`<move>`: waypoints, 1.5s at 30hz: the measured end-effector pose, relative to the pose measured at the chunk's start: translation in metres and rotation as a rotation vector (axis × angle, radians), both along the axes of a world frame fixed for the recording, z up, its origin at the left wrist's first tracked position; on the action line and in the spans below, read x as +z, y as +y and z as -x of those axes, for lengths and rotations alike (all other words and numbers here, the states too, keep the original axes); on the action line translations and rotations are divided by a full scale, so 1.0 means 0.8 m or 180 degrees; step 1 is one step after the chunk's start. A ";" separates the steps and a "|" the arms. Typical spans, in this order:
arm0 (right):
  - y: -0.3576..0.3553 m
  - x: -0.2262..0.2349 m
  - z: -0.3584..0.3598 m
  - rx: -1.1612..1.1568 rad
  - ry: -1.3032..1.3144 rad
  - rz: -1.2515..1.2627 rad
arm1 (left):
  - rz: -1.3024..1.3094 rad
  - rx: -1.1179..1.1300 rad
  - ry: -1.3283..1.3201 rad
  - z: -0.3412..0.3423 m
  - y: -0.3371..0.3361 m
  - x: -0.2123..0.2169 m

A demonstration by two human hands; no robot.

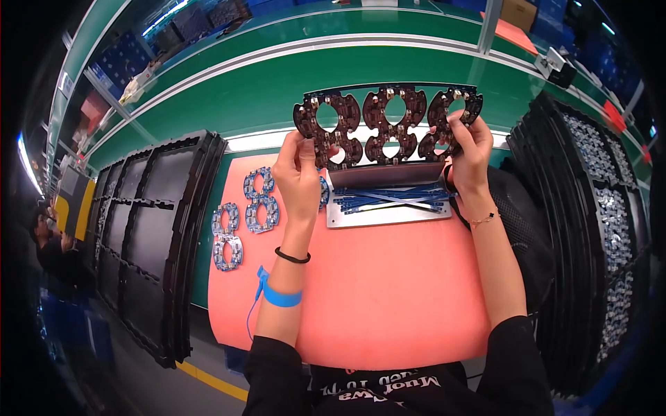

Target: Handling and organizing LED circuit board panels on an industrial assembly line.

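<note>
A dark brown circuit panel [388,123], three figure-eight boards with round cutouts joined in a row, is held up in the upper middle of the frame. The left hand [300,173] pinches its left end and the right hand [469,149] its right end. Below it lies a metal jig [388,201] with blue strips on a smooth salmon-pink mat [374,298]. Two loose blue figure-eight boards [244,215] lie left of the left wrist. Black ribbed trays [149,236] stand at left, and stacked trays of boards [596,208] at right, on the green bench [243,90].

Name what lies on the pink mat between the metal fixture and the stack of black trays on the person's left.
In the head view, two separated blue figure-eight circuit boards lie there on the pink mat.
</note>
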State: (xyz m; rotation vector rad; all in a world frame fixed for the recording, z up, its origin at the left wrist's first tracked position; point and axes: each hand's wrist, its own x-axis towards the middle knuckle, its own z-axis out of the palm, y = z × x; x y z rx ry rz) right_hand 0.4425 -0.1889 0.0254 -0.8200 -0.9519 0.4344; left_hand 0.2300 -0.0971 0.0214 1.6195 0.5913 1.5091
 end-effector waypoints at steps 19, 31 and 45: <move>0.003 0.002 0.003 -0.0058 -0.0130 -0.0274 | 0.0110 -0.0160 -0.0478 -0.008 0.001 -0.005; -0.030 0.060 -0.034 -0.0584 -0.2561 0.2025 | 0.0738 0.0273 -0.0967 0.021 0.015 -0.001; -0.034 0.048 -0.032 -0.0559 -0.3005 0.2979 | 0.0911 0.0492 -0.1343 0.034 0.027 -0.019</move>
